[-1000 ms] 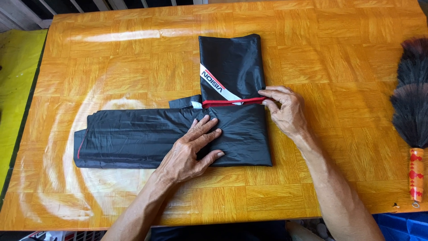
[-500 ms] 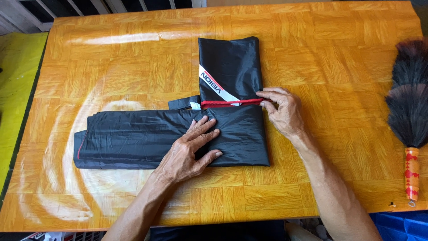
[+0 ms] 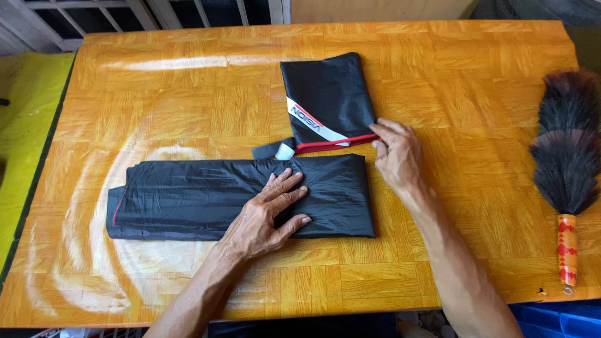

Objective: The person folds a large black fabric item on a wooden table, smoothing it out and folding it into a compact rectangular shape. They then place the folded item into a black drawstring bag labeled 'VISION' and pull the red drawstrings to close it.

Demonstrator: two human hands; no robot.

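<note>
A black garment (image 3: pixel 206 197) of thin shiny cloth with red piping and a white stripe lies folded on the orange wooden table (image 3: pixel 188 94). One long part runs left to right; a shorter part (image 3: pixel 325 94) is folded up toward the far edge. My left hand (image 3: pixel 269 216) lies flat on the long part, fingers spread, pressing it down. My right hand (image 3: pixel 397 156) pinches the red-trimmed edge at the garment's right side, where the two parts meet.
A feather duster (image 3: pixel 566 156) with dark feathers and a red-and-orange handle lies along the table's right edge. A yellow mat (image 3: pixel 25 125) covers the floor to the left. Window bars stand beyond the far edge.
Both hands stay in place on the garment. The right hand's fingers have closed a little more on the red edge. The view has shifted slightly.
</note>
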